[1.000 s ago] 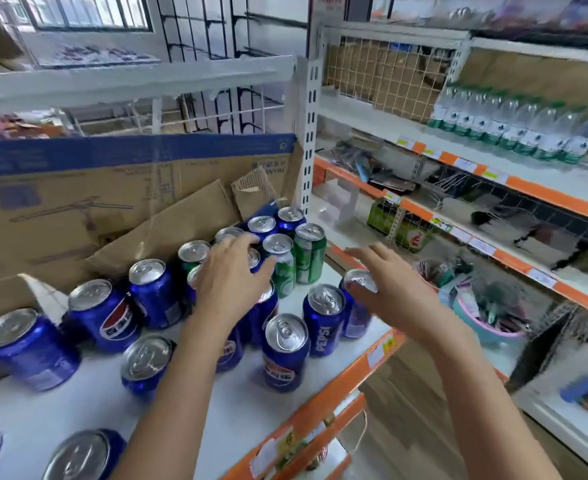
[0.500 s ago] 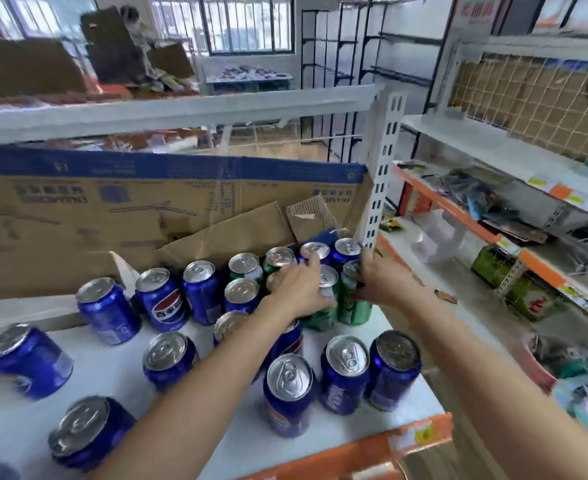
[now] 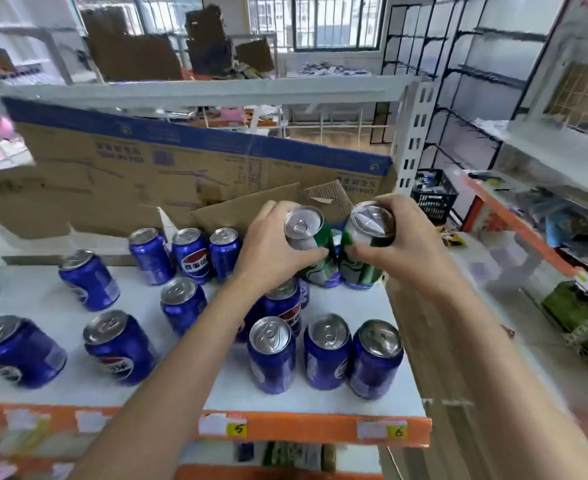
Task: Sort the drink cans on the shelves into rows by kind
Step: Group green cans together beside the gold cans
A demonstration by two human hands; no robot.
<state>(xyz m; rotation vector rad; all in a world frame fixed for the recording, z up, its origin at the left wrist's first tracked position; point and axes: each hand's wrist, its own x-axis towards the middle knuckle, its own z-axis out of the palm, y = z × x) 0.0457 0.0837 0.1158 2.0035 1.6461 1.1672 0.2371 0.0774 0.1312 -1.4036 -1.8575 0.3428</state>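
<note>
At centre frame the left hand (image 3: pixel 271 251) grips one green can (image 3: pixel 311 244), fingers wrapped round its side, and the right hand (image 3: pixel 399 244) grips a second green can (image 3: pixel 363 247) the same way — both cans tilt toward the camera and sit side by side, nearly touching. Whether their bases touch the shelf (image 3: pixel 341 303) I cannot tell. Blue cans stand across the white shelf: three in a row at lower right (image 3: pixel 327 355), three more along the back by the cardboard (image 3: pixel 188 254), others scattered to the left. The cardboard (image 3: pixel 168 174) leans behind them — an orange shelf edge (image 3: pixel 299 427) runs along the bottom.
</note>
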